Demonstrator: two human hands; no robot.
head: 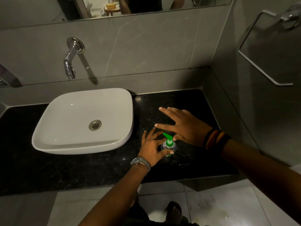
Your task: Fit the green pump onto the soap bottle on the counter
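A small clear soap bottle (172,146) stands upright on the black granite counter (171,101), right of the basin. The green pump (168,138) sits on its neck, with the spout pointing up and to the left. My left hand (150,145) wraps around the bottle's left side; its thumb lies across the front. My right hand (182,125) hovers just behind and right of the pump, fingers spread flat and holding nothing, its thumb close to the pump collar.
A white vessel basin (83,121) takes up the left of the counter, under a chrome wall spout (70,62). The tiled side wall with a chrome towel ring (267,51) closes off the right. The counter's front edge runs just below my wrists.
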